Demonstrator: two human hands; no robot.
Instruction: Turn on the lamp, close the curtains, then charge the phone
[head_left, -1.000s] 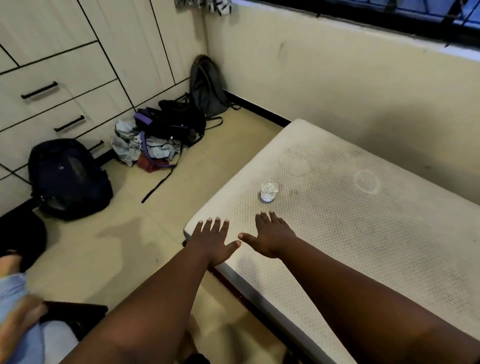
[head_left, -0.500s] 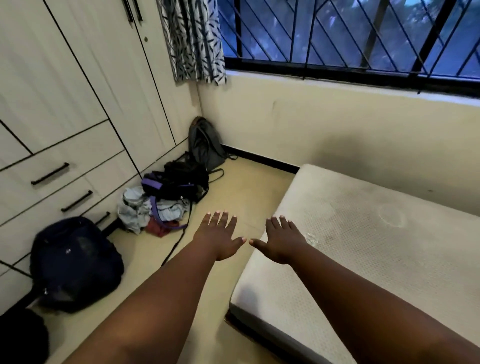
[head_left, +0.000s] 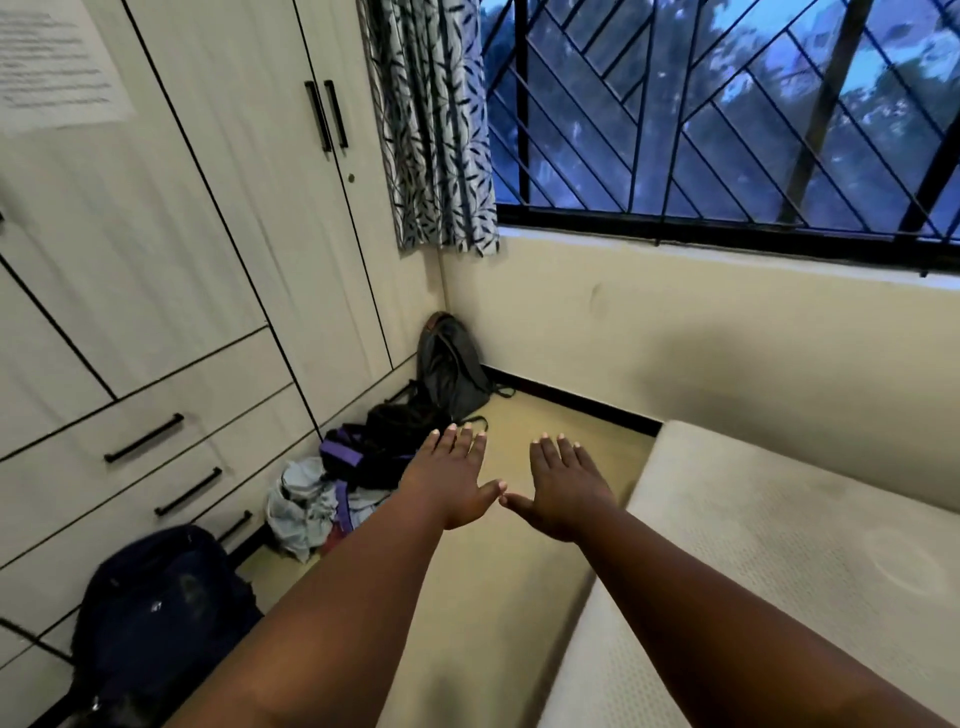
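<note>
Two empty hands are held out flat, fingers spread: the left hand (head_left: 451, 483), then the right hand (head_left: 563, 491). Far left, the curtain (head_left: 434, 124) is bunched, the window (head_left: 727, 114) uncovered; closing is judged undone. No lamp or phone is seen.

The sheet (head_left: 54, 62) on the wardrobe seems printed, but unreadable.

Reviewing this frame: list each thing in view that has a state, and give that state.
curtain: drawn aside, bunched at the window's left edge
window: uncovered, barred
wardrobe doors: shut
drawers: shut
left hand: open, empty, palm down
right hand: open, empty, palm down
grey backpack: upright, leaning in the corner
</note>
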